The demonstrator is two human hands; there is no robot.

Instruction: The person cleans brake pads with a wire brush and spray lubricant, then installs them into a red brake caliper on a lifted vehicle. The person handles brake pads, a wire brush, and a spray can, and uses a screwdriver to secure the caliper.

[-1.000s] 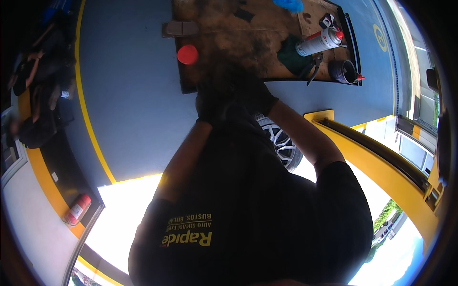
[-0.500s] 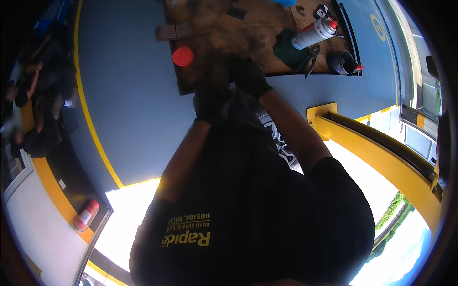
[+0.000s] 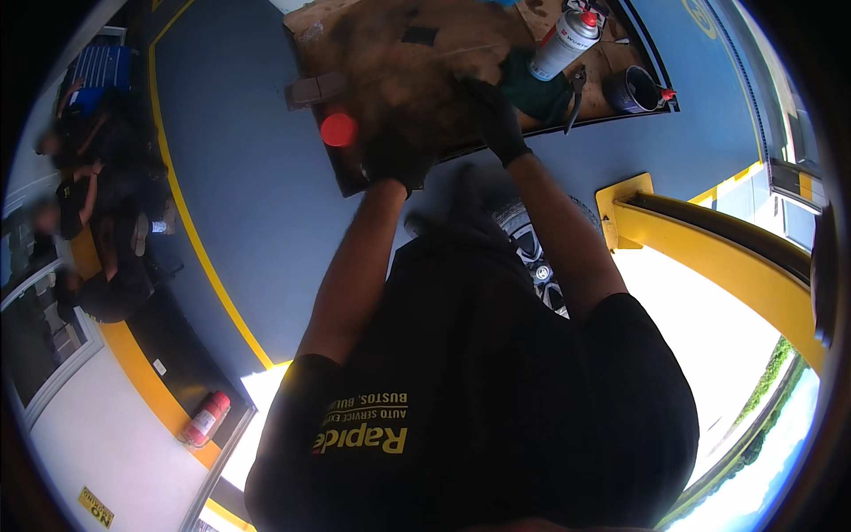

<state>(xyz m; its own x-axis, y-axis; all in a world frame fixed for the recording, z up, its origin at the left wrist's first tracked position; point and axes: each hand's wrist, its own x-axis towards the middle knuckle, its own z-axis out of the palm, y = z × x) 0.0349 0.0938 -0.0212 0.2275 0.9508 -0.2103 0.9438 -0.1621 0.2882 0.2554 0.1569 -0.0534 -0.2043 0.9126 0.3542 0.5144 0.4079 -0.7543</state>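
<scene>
Both my hands wear dark gloves at the near side of a brown-covered worktable point(image 3: 355, 44). My left hand point(image 3: 394, 160) is a dark shape over the table's near edge, right of a round red lid point(image 3: 338, 129). Its fingers are lost in shadow, so I cannot see whether it holds anything. My right hand point(image 3: 498, 122) reaches over the tabletop with fingers stretched forward, and nothing shows in it. Just right of it lies a dark green cloth point(image 3: 532, 96). A white spray can point(image 3: 566, 44) with a red cap and dark-handled pliers point(image 3: 576, 93) are beside the cloth.
Two grey-brown blocks point(image 3: 315, 90) sit at the table's left edge, and a dark cup point(image 3: 632, 90) at its right corner. A wheel point(image 3: 536, 253) is below my right forearm. A yellow steel arm point(image 3: 718, 253) extends at right. Several people point(image 3: 97, 195) are far left.
My hands have moved apart. The right has gone forward over the tabletop toward the cloth, while the left stays by the near edge. The whole view has shifted a little.
</scene>
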